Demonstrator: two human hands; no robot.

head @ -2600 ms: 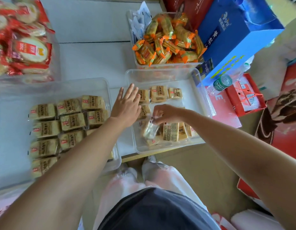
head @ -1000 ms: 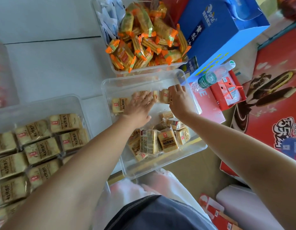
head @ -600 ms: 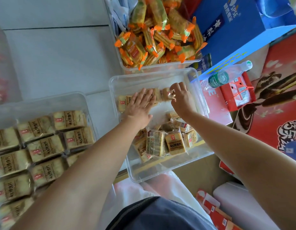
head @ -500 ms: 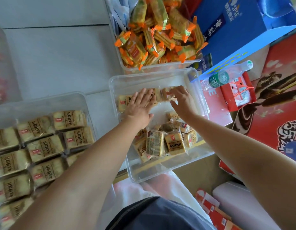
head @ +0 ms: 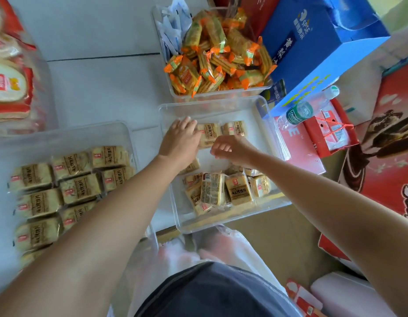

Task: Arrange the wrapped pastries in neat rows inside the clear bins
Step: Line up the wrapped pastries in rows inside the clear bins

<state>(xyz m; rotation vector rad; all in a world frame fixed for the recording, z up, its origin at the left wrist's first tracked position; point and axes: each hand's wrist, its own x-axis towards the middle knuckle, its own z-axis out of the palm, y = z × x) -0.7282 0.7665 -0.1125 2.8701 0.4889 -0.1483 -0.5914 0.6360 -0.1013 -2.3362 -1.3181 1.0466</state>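
Observation:
A clear bin [head: 272, 133] in front of me holds a far row of wrapped pastries [head: 235, 128] and a loose heap of them [head: 228, 191] at its near end. My left hand [head: 179, 143] lies flat, fingers spread, over the left part of the far row, touching a pastry [head: 208, 133]. My right hand [head: 232, 148] hovers just right of it above the bin floor, fingers loosely curled and holding nothing. A second clear bin [head: 120, 131] at the left carries neat rows of the same pastries [head: 77, 188].
Behind stands a bin of orange-wrapped snacks [head: 216, 58]. Red-packed rice crackers [head: 8, 81] fill a container at far left. A blue gift box [head: 322, 44], a water bottle [head: 306, 108] and red boxes [head: 331, 131] crowd the right side.
My right hand has let go at the far row's right end and drawn back toward the bin's middle. My left hand stays pressed on the row.

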